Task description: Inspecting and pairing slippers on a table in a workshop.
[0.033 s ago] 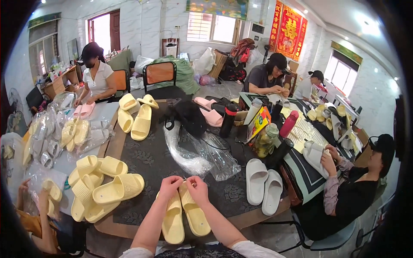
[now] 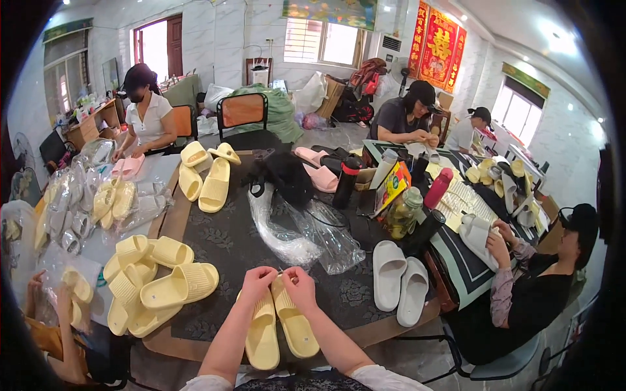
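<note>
A pair of pale yellow slides lies side by side before me at the table's near edge, a left slide (image 2: 263, 335) and a right slide (image 2: 297, 326). Over their far ends my left hand (image 2: 259, 281) and my right hand (image 2: 297, 285) are close together, fingertips pinched. Whatever is between the fingers is too small to make out, and the hands cover the slides' straps. To the left sits a pile of ribbed yellow slides (image 2: 176, 287). A pair of white slides (image 2: 389, 277) rests to the right.
Clear plastic bags (image 2: 287, 234) lie beyond my hands. Bottles, including a black bottle (image 2: 347, 182), stand at the right. Farther off are more yellow slides (image 2: 214, 186) and pink slides (image 2: 319, 174). Bagged slippers (image 2: 114, 202) cover the left table. Co-workers sit around, one at right holding a white slide (image 2: 479, 238).
</note>
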Tool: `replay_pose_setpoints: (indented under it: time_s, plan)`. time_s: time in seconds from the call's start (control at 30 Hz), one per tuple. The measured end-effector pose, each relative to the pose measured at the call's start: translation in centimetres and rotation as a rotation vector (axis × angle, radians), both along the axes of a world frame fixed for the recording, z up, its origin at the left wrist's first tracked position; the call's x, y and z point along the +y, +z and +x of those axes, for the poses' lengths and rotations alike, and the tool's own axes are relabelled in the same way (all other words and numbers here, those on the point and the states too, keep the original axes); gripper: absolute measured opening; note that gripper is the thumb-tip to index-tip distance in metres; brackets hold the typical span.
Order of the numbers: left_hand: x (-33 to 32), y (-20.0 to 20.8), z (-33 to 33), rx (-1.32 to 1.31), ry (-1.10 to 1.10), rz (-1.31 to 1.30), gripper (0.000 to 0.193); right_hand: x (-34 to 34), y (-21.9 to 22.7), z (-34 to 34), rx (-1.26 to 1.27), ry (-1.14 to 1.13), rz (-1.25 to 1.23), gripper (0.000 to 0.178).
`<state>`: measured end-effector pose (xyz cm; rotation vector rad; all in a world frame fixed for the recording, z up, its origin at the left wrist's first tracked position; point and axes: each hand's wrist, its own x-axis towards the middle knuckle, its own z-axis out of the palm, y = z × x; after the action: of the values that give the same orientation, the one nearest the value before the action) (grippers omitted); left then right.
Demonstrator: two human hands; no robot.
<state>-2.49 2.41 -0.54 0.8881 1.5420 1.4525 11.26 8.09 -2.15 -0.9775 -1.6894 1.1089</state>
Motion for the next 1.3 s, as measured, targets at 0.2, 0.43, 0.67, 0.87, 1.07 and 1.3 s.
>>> replay_pose_setpoints:
  time_s: [0.2, 0.43, 0.67, 0.87, 1.07, 1.3]
  plan:
    - [-0.2, 0.1, -0.4, 0.046, -0.027, -0.053, 0.017, -0.2, 0.3, 0.0, -0.065, 0.03, 0.046, 0.014]
    - [0.2, -0.5, -0.4, 0.016, -0.001, -0.017, 0.014, -0.1, 0.4, 0.2, -0.044, 0.036, 0.012, 0.014]
    - [0.2, -1.0, -0.6, 0.008, -0.062, -0.038, 0.011, -0.3, 0.3, 0.4, 0.011, 0.067, -0.048, 0.012]
    - [0.2, -1.4, -0.7, 0.071, -0.076, -0.022, 0.012, -0.2, 0.2, 0.5, -0.037, 0.104, -0.027, 0.015]
    - [0.1, -0.8, -0.9, 0.039, -0.098, -0.079, 0.012, 0.0, -0.1, 0.4, -0.043, 0.115, -0.045, 0.016]
    - [-0.2, -0.1, -0.8, 0.025, -0.153, -0.095, 0.012, 0.2, 0.1, 0.6, -0.109, 0.125, 0.017, 0.017]
